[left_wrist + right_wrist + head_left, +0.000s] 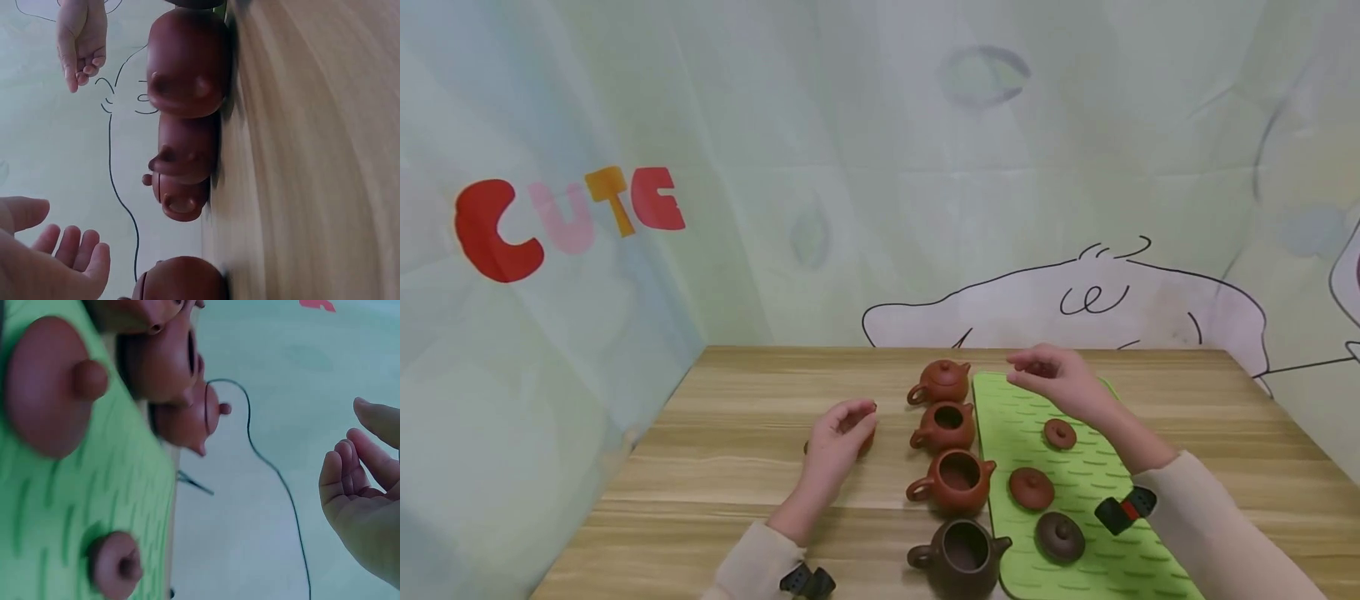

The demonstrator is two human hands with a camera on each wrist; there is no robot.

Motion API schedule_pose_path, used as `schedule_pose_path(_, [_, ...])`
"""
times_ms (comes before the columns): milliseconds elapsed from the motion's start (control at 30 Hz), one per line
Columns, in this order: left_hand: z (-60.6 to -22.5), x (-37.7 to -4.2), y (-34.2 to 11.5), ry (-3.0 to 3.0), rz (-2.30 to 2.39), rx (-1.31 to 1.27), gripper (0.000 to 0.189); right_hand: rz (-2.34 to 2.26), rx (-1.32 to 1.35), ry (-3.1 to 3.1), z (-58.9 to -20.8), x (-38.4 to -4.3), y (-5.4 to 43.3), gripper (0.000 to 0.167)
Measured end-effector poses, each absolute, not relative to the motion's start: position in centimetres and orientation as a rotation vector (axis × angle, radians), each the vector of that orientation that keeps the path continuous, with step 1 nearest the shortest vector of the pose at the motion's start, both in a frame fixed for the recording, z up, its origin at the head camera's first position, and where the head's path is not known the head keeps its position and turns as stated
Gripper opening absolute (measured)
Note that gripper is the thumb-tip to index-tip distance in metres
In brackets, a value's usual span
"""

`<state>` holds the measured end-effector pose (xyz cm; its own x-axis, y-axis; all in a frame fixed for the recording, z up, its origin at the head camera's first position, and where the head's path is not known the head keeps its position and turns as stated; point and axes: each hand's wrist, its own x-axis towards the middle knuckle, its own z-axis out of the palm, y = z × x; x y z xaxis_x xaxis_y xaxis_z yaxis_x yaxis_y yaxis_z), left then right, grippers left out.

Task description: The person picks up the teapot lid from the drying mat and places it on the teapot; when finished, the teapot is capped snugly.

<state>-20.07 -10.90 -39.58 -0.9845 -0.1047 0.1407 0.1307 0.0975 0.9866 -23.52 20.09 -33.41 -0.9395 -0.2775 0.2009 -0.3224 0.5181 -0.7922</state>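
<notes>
My left hand hovers loosely curved by a small reddish-brown teapot that it mostly hides; the left wrist view shows this teapot apart from the fingers. My right hand is raised above the far end of the green mat, its fingers relaxed with nothing seen in them. To the left of the mat a row of teapots runs front to back: a lidded one, two uncovered reddish-brown ones, and a dark brown uncovered one nearest me.
On the green mat lie a small reddish lid, a larger reddish lid and a dark brown lid. A wooden table carries everything. Behind it hangs a printed cloth.
</notes>
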Motion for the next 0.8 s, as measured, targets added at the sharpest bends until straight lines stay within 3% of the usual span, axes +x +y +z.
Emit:
schedule_pose_path(267, [-40.8,-20.2,-9.5,-2.264,-1.977,-0.164,0.025,1.425,0.339,-2.719,-36.1,-22.2,22.8,0.040])
schedule_pose_path(567, [-41.9,-20.9,-8.3,-2.354,-1.957,-0.143,0.027,1.553,0.154,-2.773,-39.0,-21.8,24.5,0.055])
schedule_pose_path(800, [-42.3,-21.3,-8.2,-2.417,-1.942,-0.134,0.028,1.538,0.112,-2.826,-40.7,-22.0,25.8,0.054])
